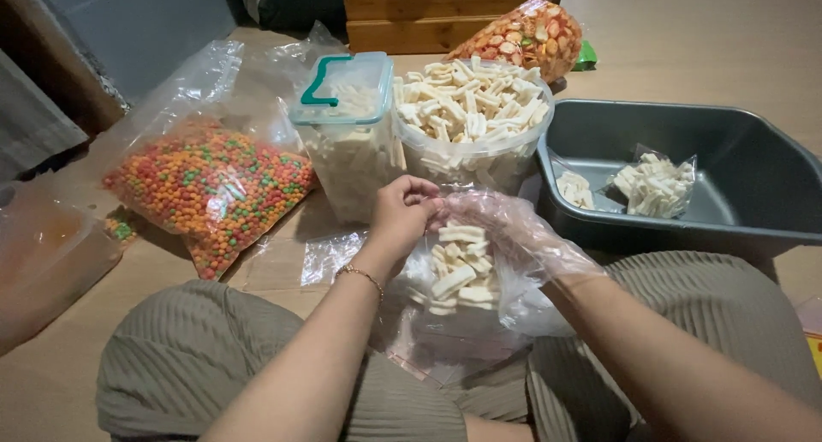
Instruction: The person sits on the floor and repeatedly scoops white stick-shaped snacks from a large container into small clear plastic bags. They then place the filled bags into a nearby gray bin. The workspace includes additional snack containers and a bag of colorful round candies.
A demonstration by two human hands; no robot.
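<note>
At nine o'clock lies a big clear bag of red, orange and green balls (210, 185). At the centre, the bare left hand (401, 215) and plastic-gloved right hand (505, 228) pinch shut the mouth of a small clear bag of pale cracker sticks (458, 271). Judging by the grey plastic tub (753, 151) at three o'clock holding only two filled packets (655, 183), against the heaped clear container of sticks (471, 108) at twelve, most packing remains.
</note>
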